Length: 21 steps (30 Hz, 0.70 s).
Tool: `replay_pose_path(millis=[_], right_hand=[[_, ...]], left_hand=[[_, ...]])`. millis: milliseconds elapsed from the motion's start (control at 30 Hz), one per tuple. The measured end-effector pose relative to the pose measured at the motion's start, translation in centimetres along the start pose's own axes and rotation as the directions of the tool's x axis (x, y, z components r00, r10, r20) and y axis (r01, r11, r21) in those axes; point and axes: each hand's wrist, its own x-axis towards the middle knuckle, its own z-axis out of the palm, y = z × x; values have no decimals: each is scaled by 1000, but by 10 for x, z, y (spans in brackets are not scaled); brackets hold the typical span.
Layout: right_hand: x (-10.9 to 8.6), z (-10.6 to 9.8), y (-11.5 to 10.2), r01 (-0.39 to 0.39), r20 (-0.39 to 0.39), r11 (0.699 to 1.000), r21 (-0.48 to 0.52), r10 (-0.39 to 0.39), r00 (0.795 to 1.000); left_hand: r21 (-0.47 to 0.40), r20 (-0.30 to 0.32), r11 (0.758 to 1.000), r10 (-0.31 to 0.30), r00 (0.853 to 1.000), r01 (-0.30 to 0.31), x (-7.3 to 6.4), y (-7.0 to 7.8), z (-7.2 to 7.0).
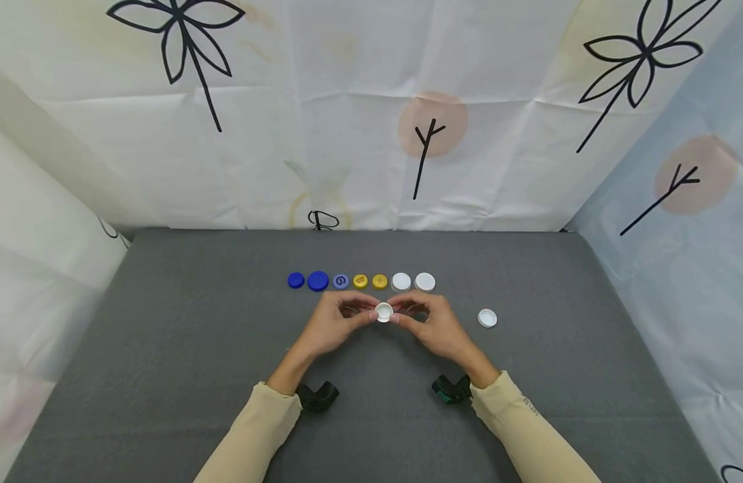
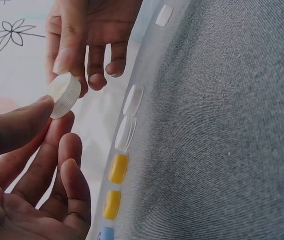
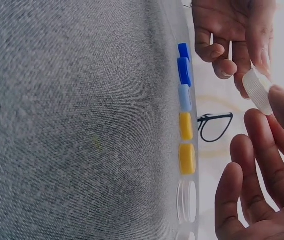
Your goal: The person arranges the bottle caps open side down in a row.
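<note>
Both hands hold one white bottle cap (image 1: 383, 312) above the grey table, its hollow side toward the head camera. My left hand (image 1: 336, 322) pinches its left edge between thumb and fingers. From the opposite side my right hand (image 1: 433, 325) pinches the same cap. Fine ridges run round the cap's side (image 2: 68, 100) in the left wrist view. Just beyond the hands lies a row of caps: a dark blue cap (image 1: 296, 280), a larger blue cap (image 1: 318, 281), a light blue cap (image 1: 340, 282), two yellow caps (image 1: 360, 281) and two white caps (image 1: 401, 282).
A single white cap (image 1: 487, 318) lies apart on the table, right of the right hand. The grey table (image 1: 196, 335) meets a patterned white cloth (image 1: 347, 134) at its back edge. Dark wrist devices (image 1: 317, 397) sit at both cuffs.
</note>
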Motion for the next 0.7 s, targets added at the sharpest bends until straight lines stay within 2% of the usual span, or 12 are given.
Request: replay_pose_path(millis=[200, 333, 500, 700], right_hand=[[1, 0, -2, -23, -5, 999, 29, 23, 1000], [2, -1, -3, 13, -28, 998, 56, -12, 1000], [3, -2, -5, 57, -30, 996, 73, -55, 998], [4, -8, -5, 49, 22, 997, 61, -50, 998]], left_hand=[[-35, 0, 999, -16, 1000, 16, 0, 0, 1], [-59, 10, 997, -49, 999, 50, 1, 1, 1], [-93, 59, 992, -84, 995, 89, 2, 3, -1], [-118, 87, 990, -62, 994, 72, 4, 7, -1]])
